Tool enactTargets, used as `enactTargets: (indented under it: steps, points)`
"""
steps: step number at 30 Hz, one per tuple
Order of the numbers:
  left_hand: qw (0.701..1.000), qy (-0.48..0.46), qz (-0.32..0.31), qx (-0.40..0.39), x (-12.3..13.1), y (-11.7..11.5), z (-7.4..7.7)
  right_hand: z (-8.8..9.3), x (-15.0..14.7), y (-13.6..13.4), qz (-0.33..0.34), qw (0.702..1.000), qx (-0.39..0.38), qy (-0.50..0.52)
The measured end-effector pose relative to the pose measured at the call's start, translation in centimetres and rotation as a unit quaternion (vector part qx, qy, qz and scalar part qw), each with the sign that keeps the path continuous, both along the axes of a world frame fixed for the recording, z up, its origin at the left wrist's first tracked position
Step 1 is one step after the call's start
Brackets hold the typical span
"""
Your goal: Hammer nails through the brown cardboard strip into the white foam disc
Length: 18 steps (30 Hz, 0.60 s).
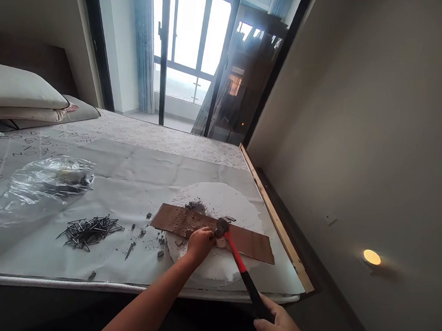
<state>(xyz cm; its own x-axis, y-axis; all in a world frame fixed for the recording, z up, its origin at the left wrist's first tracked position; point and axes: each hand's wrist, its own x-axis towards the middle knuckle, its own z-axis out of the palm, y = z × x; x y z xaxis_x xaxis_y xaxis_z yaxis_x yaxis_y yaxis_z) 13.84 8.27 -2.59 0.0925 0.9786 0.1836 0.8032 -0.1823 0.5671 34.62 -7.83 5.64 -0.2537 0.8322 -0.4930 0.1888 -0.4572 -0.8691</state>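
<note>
My right hand (278, 326) is wrapped round the black grip of a hammer (239, 257) with a red and black handle. The dark hammer head rests low over a brown board (251, 242), close to the fingertips of my left hand (201, 244). My left hand is closed at the board's middle; what its fingers pinch, if anything, is hidden. Grey crumbs and small chips lie on and around the board's pitted left half. Under the board is a round white slab (234, 199) with a rough edge.
A pile of nails (89, 231) lies to the left, with a single nail (130, 250) and grey lumps nearby. Behind it rests a clear plastic bag (49, 184). A grey sheet (144, 180) covers the mattress. A wooden strip (278, 217) runs along the right edge, near the wall.
</note>
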Motion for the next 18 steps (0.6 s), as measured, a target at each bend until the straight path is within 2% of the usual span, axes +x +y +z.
enactTargets:
  steps: [3, 6, 9, 12, 15, 18]
  points:
    - [1.000, -0.002, -0.017, 0.002, -0.2, -0.2, 0.3, 0.4, 0.4, -0.2, -0.020, 1.000, 0.020, -0.005]
    - [0.998, -0.051, -0.028, 0.004, -0.6, -0.3, 0.5, 0.6, 0.4, -0.2, -0.042, 0.999, 0.015, -0.024]
    - [0.990, -0.131, -0.016, 0.039, -1.2, -0.5, 0.8, 0.1, -0.2, 0.1, -0.015, 1.000, 0.008, -0.026]
    - [0.975, -0.197, 0.012, 0.098, -2.3, -1.1, 1.8, -0.4, -0.7, 0.4, 0.023, 1.000, 0.020, 0.002]
    - [0.965, -0.226, 0.029, 0.130, -4.3, -2.1, 3.4, -0.6, -0.6, 0.2, 0.020, 1.000, 0.008, 0.016]
    - [0.962, -0.207, 0.068, 0.166, -8.0, -3.2, 4.2, -0.9, -0.1, -0.3, -0.011, 1.000, 0.010, 0.012]
